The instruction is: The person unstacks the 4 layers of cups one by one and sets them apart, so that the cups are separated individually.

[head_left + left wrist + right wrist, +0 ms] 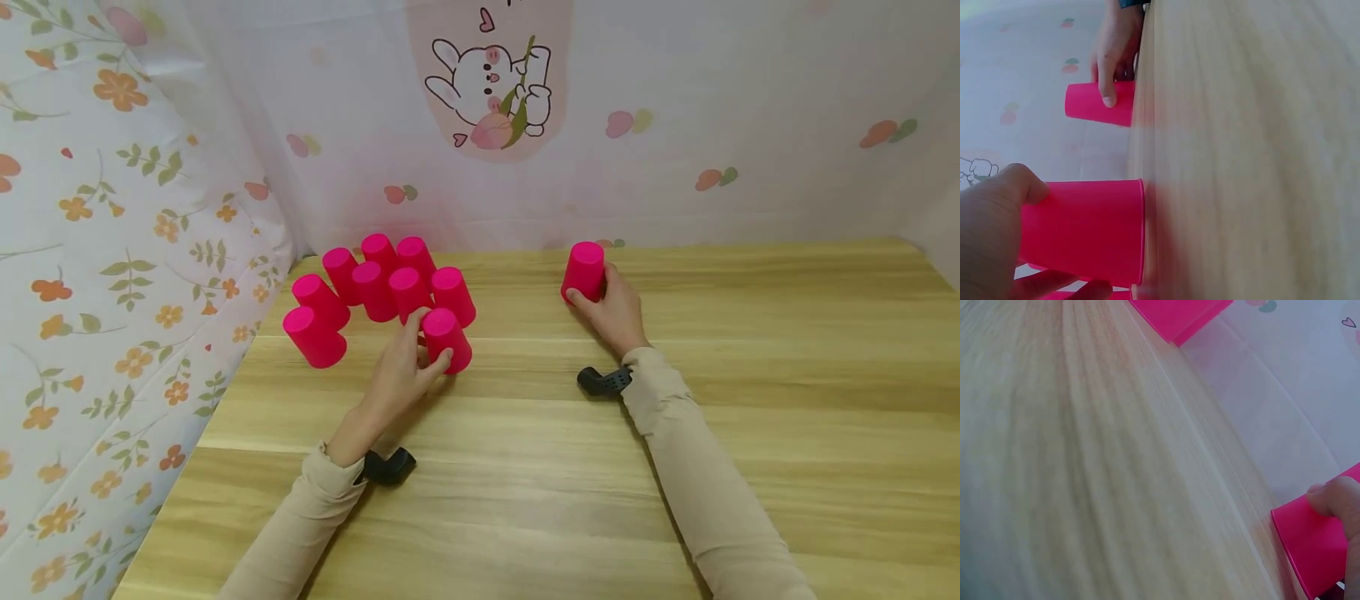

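Observation:
My left hand (397,375) grips a bright pink cup (447,343) that stands upside down at the front right of a group of like cups. In the left wrist view, the thumb lies on one side of this cup (1091,228) and fingers curl round the other. Farther back and to the right, my right hand (617,313) holds another upside-down pink cup (582,273), its thumb along the near side. That cup (1316,540) has its rim close to the wooden table in the right wrist view.
Several more upside-down pink cups (321,302) stand close together at the table's back left. The light wooden table (517,467) meets a white printed cloth (645,192) behind and a floral cloth (135,275) on the left. Each wrist wears a black device (388,467).

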`<state>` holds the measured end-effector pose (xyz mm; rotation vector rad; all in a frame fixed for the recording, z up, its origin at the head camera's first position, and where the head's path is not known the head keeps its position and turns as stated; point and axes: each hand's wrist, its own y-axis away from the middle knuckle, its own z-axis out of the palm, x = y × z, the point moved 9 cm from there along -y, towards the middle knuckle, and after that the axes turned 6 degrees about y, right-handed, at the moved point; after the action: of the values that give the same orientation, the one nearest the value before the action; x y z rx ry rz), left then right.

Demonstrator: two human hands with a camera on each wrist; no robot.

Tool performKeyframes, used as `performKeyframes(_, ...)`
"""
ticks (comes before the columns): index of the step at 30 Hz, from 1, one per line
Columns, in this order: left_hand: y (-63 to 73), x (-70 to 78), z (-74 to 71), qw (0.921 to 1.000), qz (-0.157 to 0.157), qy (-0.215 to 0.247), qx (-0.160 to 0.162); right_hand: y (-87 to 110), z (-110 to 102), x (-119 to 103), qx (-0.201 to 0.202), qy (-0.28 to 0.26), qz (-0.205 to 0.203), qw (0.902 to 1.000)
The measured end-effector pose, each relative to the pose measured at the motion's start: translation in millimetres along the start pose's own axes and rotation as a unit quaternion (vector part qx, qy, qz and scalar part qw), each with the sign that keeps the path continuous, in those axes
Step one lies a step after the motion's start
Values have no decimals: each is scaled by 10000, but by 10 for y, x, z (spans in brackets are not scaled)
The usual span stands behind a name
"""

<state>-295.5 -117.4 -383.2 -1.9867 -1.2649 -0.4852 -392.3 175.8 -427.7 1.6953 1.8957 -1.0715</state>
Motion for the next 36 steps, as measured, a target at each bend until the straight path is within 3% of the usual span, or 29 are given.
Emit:
performKeyframes(10, 18, 25, 13, 10000, 31, -12, 27, 17, 9, -17, -108, -65, 94, 9999)
performKeyframes(22, 15, 43, 23, 10000, 66, 43, -55, 14, -65, -71, 52, -974, 276, 9949)
performKeyframes(25, 14, 42, 22, 9999, 90, 31, -39, -2, -101, -185, 106, -1126, 145, 9935)
performKeyframes(30, 18, 37, 17, 10000, 78, 29, -18, -5, -173, -528, 193, -1288, -478, 9903)
performKeyframes(36, 4, 56, -3, 9998, 174, 4, 23, 37, -175, -912, -71, -1302, -955, 9868)
